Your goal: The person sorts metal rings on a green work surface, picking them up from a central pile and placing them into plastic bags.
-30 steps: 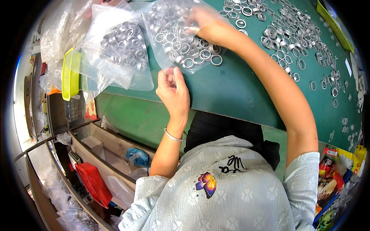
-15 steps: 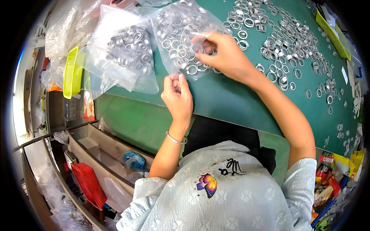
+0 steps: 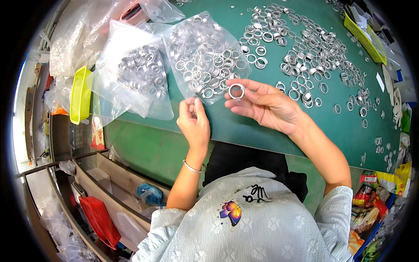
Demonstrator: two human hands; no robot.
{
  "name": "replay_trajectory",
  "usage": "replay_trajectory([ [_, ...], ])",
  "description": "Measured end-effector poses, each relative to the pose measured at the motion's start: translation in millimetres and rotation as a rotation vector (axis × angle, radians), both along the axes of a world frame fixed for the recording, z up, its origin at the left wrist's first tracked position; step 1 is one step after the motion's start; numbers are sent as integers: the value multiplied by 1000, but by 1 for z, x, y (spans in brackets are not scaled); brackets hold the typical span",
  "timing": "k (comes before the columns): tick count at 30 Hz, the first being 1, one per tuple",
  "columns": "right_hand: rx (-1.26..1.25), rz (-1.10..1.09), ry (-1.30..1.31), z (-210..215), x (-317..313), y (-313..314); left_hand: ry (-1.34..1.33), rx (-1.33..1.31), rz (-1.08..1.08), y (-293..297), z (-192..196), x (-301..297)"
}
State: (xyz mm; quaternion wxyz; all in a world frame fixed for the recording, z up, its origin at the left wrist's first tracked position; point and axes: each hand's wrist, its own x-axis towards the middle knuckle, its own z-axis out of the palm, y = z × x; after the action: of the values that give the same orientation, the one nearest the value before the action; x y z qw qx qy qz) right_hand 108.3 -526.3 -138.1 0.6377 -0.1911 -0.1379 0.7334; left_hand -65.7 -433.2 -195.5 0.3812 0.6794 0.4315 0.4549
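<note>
The left hand (image 3: 194, 124) is held upright with fingers (image 3: 185, 112) curled in and thumb (image 3: 200, 108) pointed up, its wrist (image 3: 197, 153) nearly straight, while the right hand (image 3: 270, 106) is turned leftward in a thumb-and-finger pinch, its other fingers loosely spread, the right forearm (image 3: 321, 146) being angled inward from a bent elbow (image 3: 341, 180).

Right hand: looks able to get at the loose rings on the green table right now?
Probably yes: the right hand is close to the loose rings with nothing visible between, though it holds one ring.
</note>
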Motion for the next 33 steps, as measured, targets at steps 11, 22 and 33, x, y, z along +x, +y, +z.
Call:
replay_trajectory([
  [11, -122, 45, 40, 1, -8, 0, -16, -31, -14, -2, 2, 1],
  [22, -182, 66, -200, 12, -21, 6, -33, -24, 5, 1, -10, -3],
  [33, 703, -545, -2448, 41, -136, 157, -69, -12, -67, 0, -32, -11],
])
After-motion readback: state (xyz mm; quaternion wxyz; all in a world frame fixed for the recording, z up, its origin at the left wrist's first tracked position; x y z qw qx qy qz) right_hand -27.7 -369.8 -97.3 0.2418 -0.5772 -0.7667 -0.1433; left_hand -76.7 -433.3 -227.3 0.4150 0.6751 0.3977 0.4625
